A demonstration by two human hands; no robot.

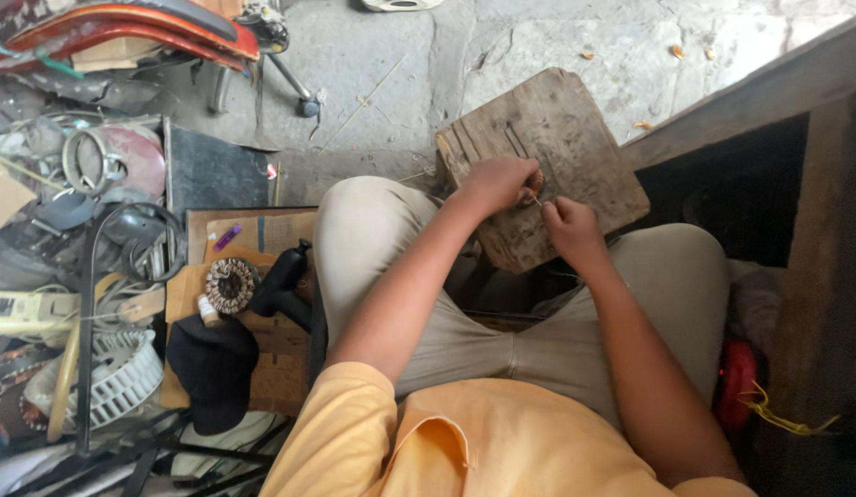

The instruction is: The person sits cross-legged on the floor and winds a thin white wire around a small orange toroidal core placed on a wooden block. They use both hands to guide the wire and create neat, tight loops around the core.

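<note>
Seated cross-legged, we pinch a thin wire (535, 200) between both hands over a worn board (545, 166) resting on our knees: left hand (498, 182) curled closed around one end, right hand (568, 227) fisted tight on the other. Pulled too hard, we judge, the fine strand could snap or slip free. Beyond lies cracked pavement (538, 37).

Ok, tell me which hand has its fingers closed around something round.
The left hand. It is curled over a small round brownish thing against the wooden board, while the right hand only pinches a thin wire.
</note>
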